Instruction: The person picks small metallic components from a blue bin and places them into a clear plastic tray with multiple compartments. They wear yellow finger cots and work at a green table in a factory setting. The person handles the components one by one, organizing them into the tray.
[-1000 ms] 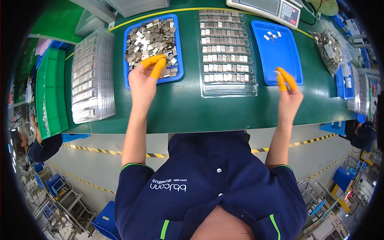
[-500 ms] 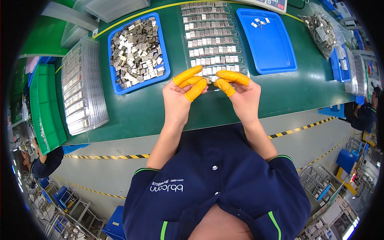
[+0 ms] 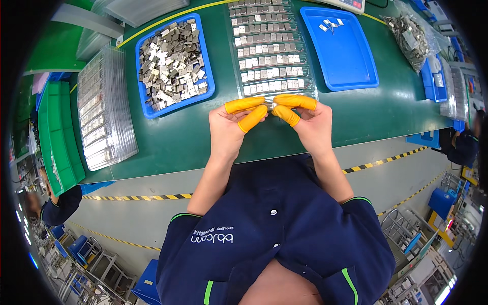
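Observation:
My left hand (image 3: 234,121) and my right hand (image 3: 306,121) meet above the near part of the green table, yellow finger cots on their fingers. Between the pinched fingertips of both is a small silvery metal connector (image 3: 273,106), mostly covered by the cots. Just beyond my fingers lies a clear tray (image 3: 277,76) with rows of small metal connectors, some with thin wires. A blue tray (image 3: 212,84) on the left is heaped with loose metal connector pieces (image 3: 173,63). To the right, another blue tray (image 3: 348,71) holds several small white-ended pieces with wires (image 3: 331,24).
A stack of clear blister trays (image 3: 109,122) and a green bin (image 3: 63,137) stand at the left. A bag of metal parts (image 3: 409,40) sits at the far right, near a blue box (image 3: 432,91). Other people work at both sides.
Both hands have tilted slightly, the left index fingertip coming down over the connector. My hands have moved a little nearer to me, clear of the tray's front row.

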Available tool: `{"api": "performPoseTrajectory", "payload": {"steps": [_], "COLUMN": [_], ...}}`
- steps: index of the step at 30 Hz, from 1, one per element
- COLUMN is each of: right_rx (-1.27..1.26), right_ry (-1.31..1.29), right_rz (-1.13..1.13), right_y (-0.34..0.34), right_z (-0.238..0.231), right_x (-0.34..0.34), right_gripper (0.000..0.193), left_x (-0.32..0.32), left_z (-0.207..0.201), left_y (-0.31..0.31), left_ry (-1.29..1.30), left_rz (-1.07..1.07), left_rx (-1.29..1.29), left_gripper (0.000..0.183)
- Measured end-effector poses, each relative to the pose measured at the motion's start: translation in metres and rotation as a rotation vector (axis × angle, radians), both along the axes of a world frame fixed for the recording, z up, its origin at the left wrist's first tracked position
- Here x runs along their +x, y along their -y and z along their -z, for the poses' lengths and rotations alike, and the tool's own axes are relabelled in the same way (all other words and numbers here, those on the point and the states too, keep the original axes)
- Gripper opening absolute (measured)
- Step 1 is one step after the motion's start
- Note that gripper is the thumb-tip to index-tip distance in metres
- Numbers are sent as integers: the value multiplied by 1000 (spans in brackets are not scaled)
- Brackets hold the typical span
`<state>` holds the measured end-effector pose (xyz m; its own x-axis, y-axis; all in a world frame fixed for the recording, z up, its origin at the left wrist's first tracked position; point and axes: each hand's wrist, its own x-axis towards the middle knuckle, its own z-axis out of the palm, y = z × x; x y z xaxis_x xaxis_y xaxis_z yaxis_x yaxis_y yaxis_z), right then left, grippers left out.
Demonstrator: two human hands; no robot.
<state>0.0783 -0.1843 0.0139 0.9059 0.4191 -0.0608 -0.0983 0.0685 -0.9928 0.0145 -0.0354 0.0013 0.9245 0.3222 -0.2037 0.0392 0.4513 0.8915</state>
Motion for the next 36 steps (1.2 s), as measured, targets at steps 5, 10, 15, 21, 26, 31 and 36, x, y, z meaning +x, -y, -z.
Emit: {"api": "performPoseTrajectory", "payload": {"steps": [5,10,15,21,26,31,36], "right_rx": [80,129,-34,-324,-596,-573,-514], "right_ry": [-312,-421,-142,519,1057,1060,1062], "right_rz": [-223,-340,-197,-28,15,1,-39], "right_y": [10,7,-6,-23,-28,-33,-29], "right_z": [5,4,2,4,19,32,33], "right_x": [6,-1,-10,-5,0,-4,-1], "right_gripper": [20,14,12,14,12,12,14], "left_x": [-8,-25,-28,-19,-5,6,16], "left_z": [0,4,7,1,-6,2,7], "left_y": [-10,-14,-12,-25,-85,-124,-128], "left_ry": [-89,-132,-109,-37,-157,-294,-366], "left_rz": [126,220,110,-149,-380,-318,-232], "left_rx": [-11,-102,-63,276,1157,1625,1656], "left_gripper": [19,18,19,22,18,25,25]}}
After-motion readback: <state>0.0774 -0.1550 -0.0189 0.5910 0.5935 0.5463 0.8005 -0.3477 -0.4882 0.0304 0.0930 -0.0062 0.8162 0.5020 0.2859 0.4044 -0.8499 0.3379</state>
